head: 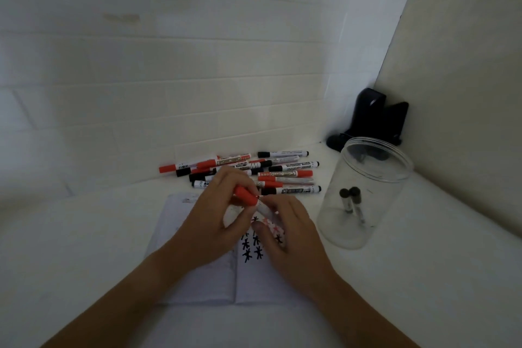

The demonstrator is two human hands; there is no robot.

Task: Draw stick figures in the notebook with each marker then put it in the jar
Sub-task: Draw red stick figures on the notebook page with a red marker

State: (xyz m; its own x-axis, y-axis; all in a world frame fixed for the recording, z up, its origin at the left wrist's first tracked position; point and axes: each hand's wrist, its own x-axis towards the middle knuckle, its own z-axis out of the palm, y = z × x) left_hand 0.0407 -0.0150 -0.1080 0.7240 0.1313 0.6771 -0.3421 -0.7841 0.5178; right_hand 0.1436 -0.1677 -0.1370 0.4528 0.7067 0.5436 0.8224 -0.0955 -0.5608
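An open white notebook [206,271] lies on the table with black and red stick figures [252,251] drawn on its right page. Both hands meet above it on one red marker. My left hand [214,217] pinches the marker's red cap [247,195]. My right hand [288,232] grips the marker's white barrel [264,208]. Whether the cap sits fully on the barrel I cannot tell. A clear plastic jar [364,192] stands upright to the right, with two black markers [351,200] inside.
A pile of several red and black whiteboard markers [254,171] lies behind the notebook, against the white brick wall. A black object [372,118] stands in the far right corner behind the jar. A beige side wall closes off the right.
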